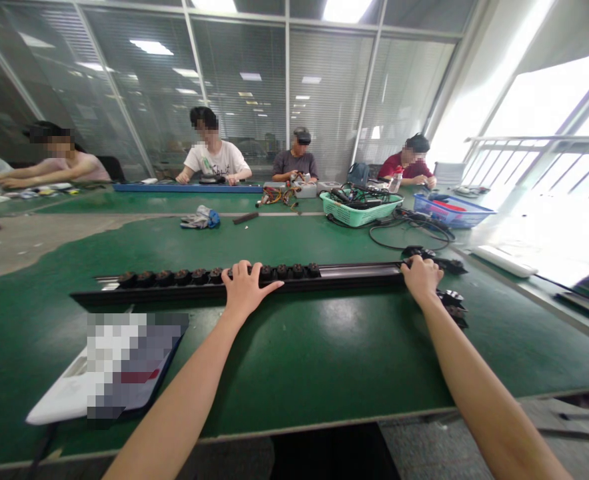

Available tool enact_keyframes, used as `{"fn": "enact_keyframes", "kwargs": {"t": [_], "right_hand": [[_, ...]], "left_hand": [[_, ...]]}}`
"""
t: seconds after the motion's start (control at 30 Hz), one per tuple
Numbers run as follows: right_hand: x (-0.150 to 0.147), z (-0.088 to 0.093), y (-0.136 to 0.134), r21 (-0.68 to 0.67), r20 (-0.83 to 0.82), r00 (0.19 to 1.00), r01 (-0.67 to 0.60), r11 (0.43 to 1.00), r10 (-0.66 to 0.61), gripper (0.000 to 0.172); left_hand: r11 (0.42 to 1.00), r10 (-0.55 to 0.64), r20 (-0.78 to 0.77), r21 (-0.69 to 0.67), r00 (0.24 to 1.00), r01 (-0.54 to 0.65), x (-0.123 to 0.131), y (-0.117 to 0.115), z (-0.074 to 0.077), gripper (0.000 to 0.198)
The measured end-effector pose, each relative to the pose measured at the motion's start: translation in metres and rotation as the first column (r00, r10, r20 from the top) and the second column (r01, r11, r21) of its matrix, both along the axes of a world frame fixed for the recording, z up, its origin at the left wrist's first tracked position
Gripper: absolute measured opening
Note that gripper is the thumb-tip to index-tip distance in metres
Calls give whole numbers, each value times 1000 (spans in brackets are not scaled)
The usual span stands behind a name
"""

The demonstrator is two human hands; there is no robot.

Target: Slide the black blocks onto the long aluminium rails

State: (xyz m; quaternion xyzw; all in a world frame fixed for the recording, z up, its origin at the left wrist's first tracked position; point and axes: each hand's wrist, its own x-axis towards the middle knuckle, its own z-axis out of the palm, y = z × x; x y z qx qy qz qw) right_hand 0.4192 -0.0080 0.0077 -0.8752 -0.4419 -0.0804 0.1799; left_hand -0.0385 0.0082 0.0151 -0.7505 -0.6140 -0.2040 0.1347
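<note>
A long black rail (354, 283) lies across the green table in front of me. Black round units (182, 276) sit in a row along its left and middle part; a bare silvery channel (359, 270) shows toward the right. My left hand (244, 287) rests over the row with its fingers spread and thumb stretched out to the right, covering some units. At the rail's right end my right hand (422, 275) is closed, fingertips together at the channel's end; what they grip is hidden. Loose black units (452, 307) with metallic parts lie just beside and behind that hand.
Near left lies a white-and-dark flat object (64, 393), partly blurred. Behind the rail are grey gloves (200, 219), a green basket (359, 212) of cables, a blue basket (454, 212) and a loose black cable (379, 243). Several people sit along the far side.
</note>
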Motion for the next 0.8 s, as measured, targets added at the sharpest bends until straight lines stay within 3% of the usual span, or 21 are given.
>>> {"fn": "enact_keyframes", "kwargs": {"t": [0.8], "right_hand": [[3,1,-3,-18,20,999,34,999,-34,45]], "left_hand": [[1000,2,11,-6,1000,-2,0,2,-1,83]]}}
